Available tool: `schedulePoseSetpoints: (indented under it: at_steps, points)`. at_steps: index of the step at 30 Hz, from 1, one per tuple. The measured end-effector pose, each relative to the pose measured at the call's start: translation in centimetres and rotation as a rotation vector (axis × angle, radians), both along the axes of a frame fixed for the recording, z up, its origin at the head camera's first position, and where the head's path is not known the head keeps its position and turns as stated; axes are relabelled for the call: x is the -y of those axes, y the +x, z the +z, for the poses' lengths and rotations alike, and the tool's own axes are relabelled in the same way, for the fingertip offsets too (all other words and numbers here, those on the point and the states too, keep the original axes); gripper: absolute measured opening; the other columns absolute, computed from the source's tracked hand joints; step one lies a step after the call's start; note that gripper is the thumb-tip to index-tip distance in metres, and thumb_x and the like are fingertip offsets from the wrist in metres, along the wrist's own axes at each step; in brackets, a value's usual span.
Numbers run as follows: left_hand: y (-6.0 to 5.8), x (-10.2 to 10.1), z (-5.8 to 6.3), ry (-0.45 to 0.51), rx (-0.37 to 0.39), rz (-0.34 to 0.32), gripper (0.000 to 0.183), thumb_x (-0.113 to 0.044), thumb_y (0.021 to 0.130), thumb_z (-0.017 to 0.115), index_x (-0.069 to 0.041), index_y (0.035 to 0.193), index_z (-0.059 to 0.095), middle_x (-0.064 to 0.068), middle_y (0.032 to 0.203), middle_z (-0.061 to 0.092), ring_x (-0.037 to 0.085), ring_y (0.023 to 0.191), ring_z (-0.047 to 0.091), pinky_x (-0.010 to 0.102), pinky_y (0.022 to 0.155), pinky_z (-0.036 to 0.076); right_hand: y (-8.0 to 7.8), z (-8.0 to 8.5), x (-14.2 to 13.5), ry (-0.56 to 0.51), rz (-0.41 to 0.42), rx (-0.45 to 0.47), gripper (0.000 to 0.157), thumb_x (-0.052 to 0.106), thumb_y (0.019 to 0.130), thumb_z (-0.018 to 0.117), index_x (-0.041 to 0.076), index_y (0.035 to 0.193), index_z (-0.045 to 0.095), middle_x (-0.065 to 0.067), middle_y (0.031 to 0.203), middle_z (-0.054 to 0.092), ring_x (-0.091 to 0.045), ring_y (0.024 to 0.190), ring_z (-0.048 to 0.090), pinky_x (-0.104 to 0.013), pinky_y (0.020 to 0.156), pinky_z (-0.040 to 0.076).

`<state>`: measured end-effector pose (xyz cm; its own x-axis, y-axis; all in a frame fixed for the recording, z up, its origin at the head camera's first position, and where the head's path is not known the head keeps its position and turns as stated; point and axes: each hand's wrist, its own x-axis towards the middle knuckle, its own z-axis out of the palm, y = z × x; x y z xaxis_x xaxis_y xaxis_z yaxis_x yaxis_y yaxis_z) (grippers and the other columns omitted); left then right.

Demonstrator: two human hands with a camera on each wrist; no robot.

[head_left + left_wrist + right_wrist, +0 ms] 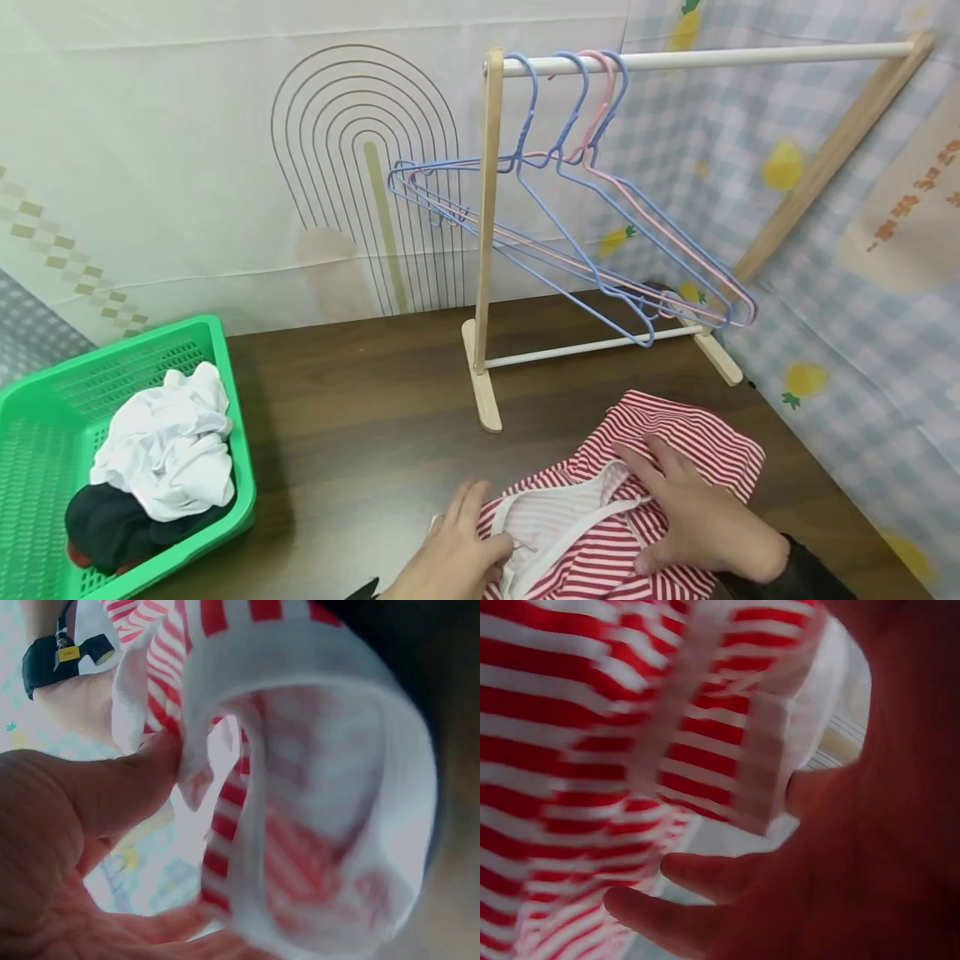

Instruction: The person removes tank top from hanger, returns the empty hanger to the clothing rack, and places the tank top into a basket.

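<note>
A red-and-white striped cotton garment with white trim (660, 467) lies on the dark brown wooden tabletop (360, 417), in front of the small wooden clothes rack (487, 250). The left hand (457, 550) has its grip closed on the white trim, thumb pinching the edge. The right hand (690, 508) lies flat on the stripes, fingers spread. Blue and pink wire hangers (585, 217) hang on the rack; a green plastic basket (45, 400) with clothes stands at the left

surface: dark wooden table (360, 417) | on it: green basket (45, 400), wooden rack (487, 250), striped garment (675, 450)
</note>
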<state>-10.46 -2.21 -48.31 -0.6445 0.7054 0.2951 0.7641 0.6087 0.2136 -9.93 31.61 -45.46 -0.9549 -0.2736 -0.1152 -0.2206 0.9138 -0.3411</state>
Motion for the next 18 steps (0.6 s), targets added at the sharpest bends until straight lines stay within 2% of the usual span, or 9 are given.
schedulePoseSetpoints:
  at_steps: [1,3,5,7,9,11,13,15,18]
  points:
    - [0.0,-0.2,0.0,-0.033,0.074,0.014,0.018,-0.02,0.083,0.079,-0.027,0.087,0.062,0.023,0.141,0.055,0.044,0.131,0.056,0.058,0.089,0.058,0.0,-0.3,0.2,0.002,-0.004,0.04,0.13,0.059,0.053,0.095,0.019,0.161,0.035,-0.032,0.162,0.031,-0.058,0.141,0.043,-0.054,0.077,0.056]
    - [-0.2,-0.5,-0.2,-0.082,0.173,0.017,0.018,-0.022,0.086,0.079,-0.026,0.089,0.061,0.022,0.141,0.057,0.041,0.129,0.059,0.056,0.091,0.058,0.0,-0.8,0.6,0.012,-0.009,0.096,0.128,0.054,0.053,0.098,0.019,0.16,0.037,-0.032,0.163,0.029,-0.059,0.142,0.039,-0.053,0.074,0.055]
    - [-0.3,-0.8,-0.4,-0.118,0.201,0.029,0.021,-0.024,0.087,0.079,-0.024,0.095,0.06,0.015,0.138,0.058,0.033,0.122,0.063,0.052,0.088,0.058,0.0,-1.1,1.1,0.031,-0.01,0.103,0.119,0.046,0.054,0.099,0.017,0.157,0.044,-0.03,0.16,0.034,-0.057,0.14,0.042,-0.052,0.073,0.054]
    - [-0.2,-1.1,-0.7,-0.138,0.157,0.041,0.024,-0.022,0.086,0.077,-0.022,0.098,0.056,0.008,0.127,0.06,0.025,0.111,0.064,0.043,0.081,0.056,0.0,-1.3,1.5,0.053,0.003,0.072,0.105,0.036,0.058,0.097,0.017,0.151,0.052,-0.027,0.151,0.043,-0.049,0.129,0.051,-0.048,0.069,0.053]
    - [-0.2,-1.3,-0.8,-0.138,0.121,0.047,0.029,-0.019,0.084,0.076,-0.019,0.105,0.055,0.004,0.119,0.062,0.02,0.104,0.064,0.037,0.074,0.053,0.0,-1.4,1.8,0.064,0.027,0.015,0.09,0.026,0.06,0.092,0.019,0.144,0.059,-0.019,0.133,0.053,-0.032,0.109,0.059,-0.039,0.068,0.05]
    - [-0.2,-1.5,-0.8,-0.142,0.077,0.057,0.037,-0.023,0.084,0.076,-0.017,0.115,0.055,0.001,0.115,0.065,0.017,0.101,0.064,0.033,0.07,0.05,0.0,-1.5,2.0,0.034,0.055,-0.009,0.077,0.014,0.063,0.086,0.02,0.137,0.064,-0.011,0.118,0.054,-0.017,0.089,0.056,-0.03,0.063,0.044]
    - [-0.2,-1.7,-0.8,-0.151,0.043,0.064,0.049,-0.025,0.083,0.077,-0.015,0.125,0.054,0.001,0.112,0.07,0.016,0.098,0.066,0.031,0.065,0.048,-0.1,-1.6,2.3,0.005,0.088,-0.022,0.066,0.006,0.065,0.079,0.021,0.129,0.068,-0.004,0.106,0.05,-0.008,0.075,0.045,-0.024,0.06,0.037]
    - [-0.2,-2.0,-0.8,-0.169,0.042,0.066,0.057,-0.027,0.083,0.078,-0.015,0.134,0.054,0.001,0.115,0.073,0.017,0.1,0.069,0.032,0.066,0.052,-0.2,-1.7,2.7,-0.02,0.117,-0.032,0.052,-0.001,0.068,0.074,0.021,0.115,0.071,-0.001,0.098,0.048,-0.005,0.07,0.04,-0.023,0.06,0.035]
    - [-0.1,-2.4,-0.8,-0.201,0.053,0.047,0.051,-0.024,0.086,0.075,-0.016,0.133,0.059,-0.002,0.108,0.075,0.014,0.094,0.069,0.031,0.065,0.054,-0.3,-2.0,3.4,-0.022,0.152,-0.089,0.041,-0.007,0.07,0.07,0.024,0.097,0.07,0.006,0.09,0.049,-0.002,0.072,0.037,-0.022,0.063,0.034]
